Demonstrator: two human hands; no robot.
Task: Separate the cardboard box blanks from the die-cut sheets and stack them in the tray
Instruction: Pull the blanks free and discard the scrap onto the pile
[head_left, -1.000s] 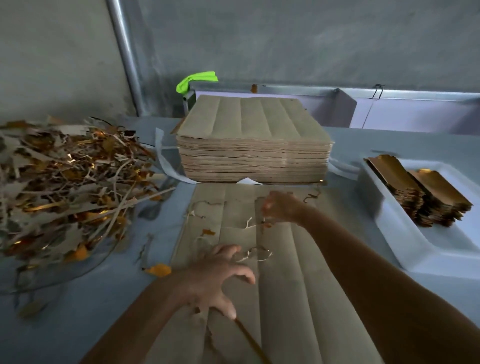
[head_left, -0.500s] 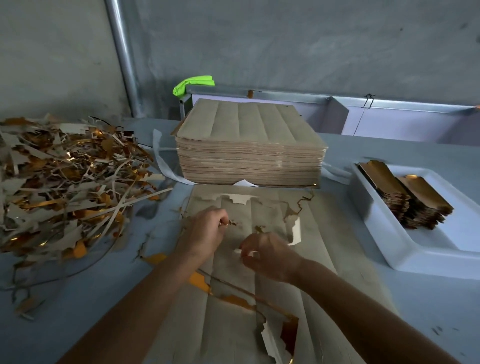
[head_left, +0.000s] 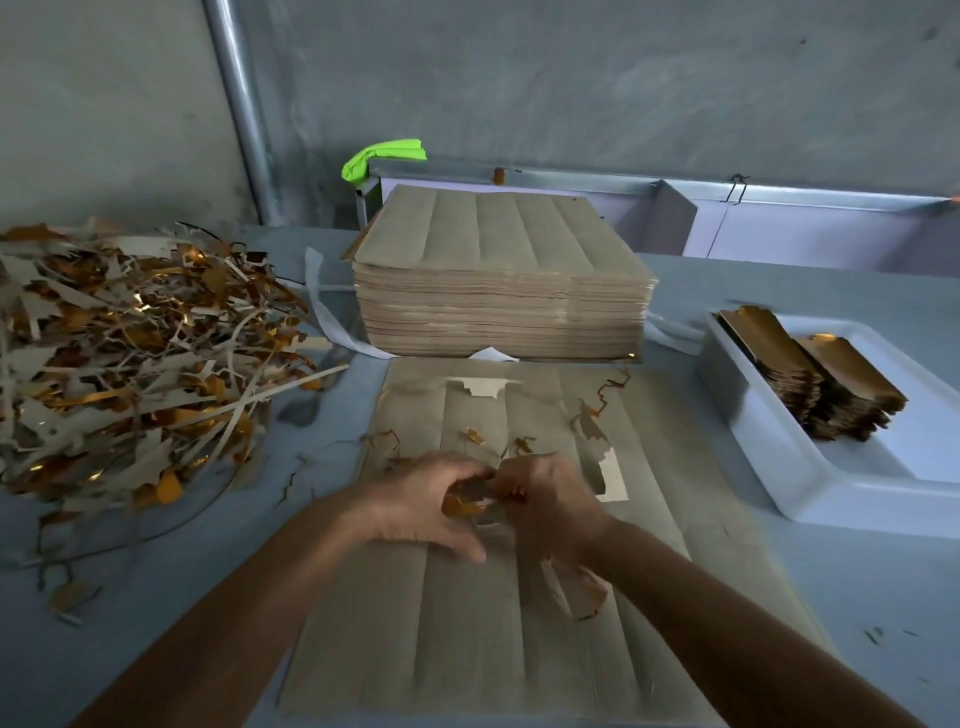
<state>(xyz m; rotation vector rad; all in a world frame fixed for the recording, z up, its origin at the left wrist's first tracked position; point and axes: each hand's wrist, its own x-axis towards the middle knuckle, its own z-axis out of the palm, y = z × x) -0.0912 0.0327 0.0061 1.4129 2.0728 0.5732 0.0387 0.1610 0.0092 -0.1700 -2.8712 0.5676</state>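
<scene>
A brown die-cut sheet lies flat on the table in front of me, with torn gaps near its far end. Over its middle, my left hand and my right hand meet and together grip a bunch of gold and brown cardboard scrap strips. A torn strip hangs below my right wrist. Behind the sheet stands a tall stack of die-cut sheets. A white tray on the right holds two leaning stacks of gold box blanks.
A large heap of gold and grey offcuts covers the table's left side. A white strap trails by the tall stack. A green cloth lies on a metal frame by the grey wall, beside a vertical pipe.
My hands have come together from apart, gathering loose scrap strips off the sheet into one bunch between them. The raised torn strip near the front edge is gone from view.
</scene>
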